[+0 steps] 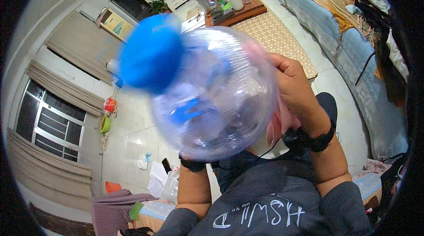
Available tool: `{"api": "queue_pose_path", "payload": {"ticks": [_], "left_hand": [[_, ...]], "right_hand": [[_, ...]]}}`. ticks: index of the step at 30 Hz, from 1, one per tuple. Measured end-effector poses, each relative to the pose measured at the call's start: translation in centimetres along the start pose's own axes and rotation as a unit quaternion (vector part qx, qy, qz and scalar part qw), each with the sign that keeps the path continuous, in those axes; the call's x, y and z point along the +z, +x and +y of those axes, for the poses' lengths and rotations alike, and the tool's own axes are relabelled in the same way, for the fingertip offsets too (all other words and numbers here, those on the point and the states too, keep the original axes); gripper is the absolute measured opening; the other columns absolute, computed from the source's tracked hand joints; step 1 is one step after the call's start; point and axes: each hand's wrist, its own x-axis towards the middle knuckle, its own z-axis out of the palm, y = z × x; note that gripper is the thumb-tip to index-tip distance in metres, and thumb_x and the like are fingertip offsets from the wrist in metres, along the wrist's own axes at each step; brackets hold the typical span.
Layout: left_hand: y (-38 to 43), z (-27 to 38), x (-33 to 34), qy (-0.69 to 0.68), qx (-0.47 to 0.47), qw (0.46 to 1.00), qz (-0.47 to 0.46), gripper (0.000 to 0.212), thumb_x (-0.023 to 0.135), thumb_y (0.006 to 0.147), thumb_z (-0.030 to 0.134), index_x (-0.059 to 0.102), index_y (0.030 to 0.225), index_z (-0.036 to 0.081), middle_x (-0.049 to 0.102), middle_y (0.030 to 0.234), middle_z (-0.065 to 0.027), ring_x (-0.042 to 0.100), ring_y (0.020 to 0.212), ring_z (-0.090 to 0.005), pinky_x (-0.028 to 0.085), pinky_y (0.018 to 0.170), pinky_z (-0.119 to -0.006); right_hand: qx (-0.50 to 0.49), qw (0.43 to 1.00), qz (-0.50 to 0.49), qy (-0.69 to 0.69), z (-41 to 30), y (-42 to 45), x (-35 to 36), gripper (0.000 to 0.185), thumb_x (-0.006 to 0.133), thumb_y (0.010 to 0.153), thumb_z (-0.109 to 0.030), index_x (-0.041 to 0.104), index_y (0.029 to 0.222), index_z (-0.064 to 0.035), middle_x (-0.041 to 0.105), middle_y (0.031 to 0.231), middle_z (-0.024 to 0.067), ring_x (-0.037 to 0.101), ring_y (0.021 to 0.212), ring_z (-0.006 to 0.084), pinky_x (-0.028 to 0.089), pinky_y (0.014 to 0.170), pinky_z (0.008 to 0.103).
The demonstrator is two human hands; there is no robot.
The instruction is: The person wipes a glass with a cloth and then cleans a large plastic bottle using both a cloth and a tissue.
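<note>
A large clear, ribbed plastic bottle (245,93) with a big blue cap (152,53) is held up in front of me, tilted with its cap toward the upper left. It is blurred. My right hand (291,83) presses against its right side and holds a pink cloth (283,120) there. The bottle hides most of my left hand; only the black band (192,165) on that wrist shows clearly at the bottle's lower edge. A blue patch (188,110) shows on or through the clear wall.
A wooden coffee table (248,14) crowded with cups and containers stands ahead on a patterned mat. A sofa with a blue quilted cover (331,37) runs along the right. Papers (157,179) and a dark phone-like object (166,165) are at lower left, near a purple cloth (116,209).
</note>
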Motion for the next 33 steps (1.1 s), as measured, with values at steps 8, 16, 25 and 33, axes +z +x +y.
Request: {"api": "queue_pose_path", "payload": {"ticks": [8, 16, 25, 33], "left_hand": [[-0.2, 0.8, 2.2, 0.292, 0.180, 0.939, -0.022, 0.038, 0.058, 0.087, 0.023, 0.050, 0.121, 0.007, 0.054, 0.119, -0.0142, 0.055, 0.104, -0.0258, 0.046, 0.088, -0.042], [0.2, 7.3, 1.7, 0.090, 0.155, 0.983, -0.031, 0.034, 0.067, 0.077, 0.021, 0.061, 0.107, 0.006, 0.063, 0.093, -0.0117, 0.060, 0.086, -0.0320, 0.048, 0.076, -0.043], [-0.1, 6.0, 2.7, 0.276, 0.197, 0.941, 0.009, 0.028, 0.050, 0.090, 0.019, 0.052, 0.108, -0.002, 0.057, 0.099, -0.0210, 0.057, 0.088, -0.0380, 0.045, 0.080, -0.047], [-1.1, 6.8, 3.3, 0.169, 0.220, 0.961, 0.022, 0.029, 0.051, 0.090, 0.017, 0.056, 0.112, -0.001, 0.059, 0.106, -0.0234, 0.059, 0.097, -0.0410, 0.046, 0.084, -0.049]], "right_hand": [[-0.116, 0.967, 0.229, 0.004, 1.3, -0.7, 1.0, 0.039, 0.045, 0.098, -0.020, 0.049, 0.125, 0.0074, 0.058, 0.119, 0.0141, 0.054, 0.111, 0.0185, 0.040, 0.098, 0.0304], [-0.192, 0.967, 0.162, 0.046, 0.8, -1.5, 0.9, 0.054, 0.040, 0.098, -0.042, 0.044, 0.129, 0.0020, 0.054, 0.118, 0.0134, 0.052, 0.110, 0.0196, 0.041, 0.095, 0.0316], [-0.356, 0.884, 0.217, -0.211, 0.5, -1.7, 1.1, 0.034, 0.048, 0.095, -0.014, 0.050, 0.124, 0.0032, 0.055, 0.123, 0.0160, 0.054, 0.113, 0.0235, 0.041, 0.098, 0.0365], [-0.389, 0.744, 0.062, -0.540, -1.5, -1.9, 2.0, 0.035, 0.050, 0.076, 0.010, 0.061, 0.108, -0.0003, 0.060, 0.112, 0.0196, 0.055, 0.111, 0.0346, 0.026, 0.109, 0.0455]]}}
